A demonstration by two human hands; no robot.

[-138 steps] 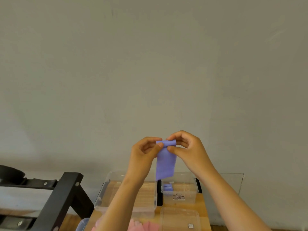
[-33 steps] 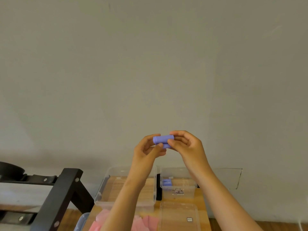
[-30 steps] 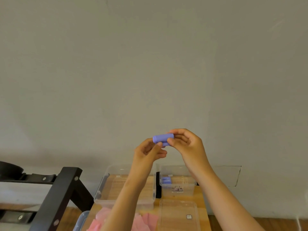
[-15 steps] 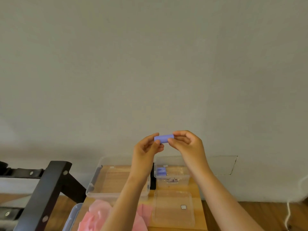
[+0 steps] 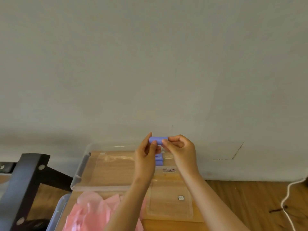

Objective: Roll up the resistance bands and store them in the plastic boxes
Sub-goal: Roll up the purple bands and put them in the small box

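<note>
Purple resistance band: tight rolled cylinder, horizontal, aloft above small clear plastic box holding further purple rolls. Pink bands: unrolled, loosely heaped.

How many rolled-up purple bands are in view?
3. One purple roll is pinched between the left hand and right hand; two more rolls lie in the small clear box behind them. Others may be hidden.

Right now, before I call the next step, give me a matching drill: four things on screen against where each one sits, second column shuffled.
1 purple roll
2 pink bands
3 large clear box
4 white cable

A on the floor, far right
B pinched between left hand and right hand
C loose heap, near left
D open on the table, no bands inside

Pairs: 1-B, 2-C, 3-D, 4-A
</note>
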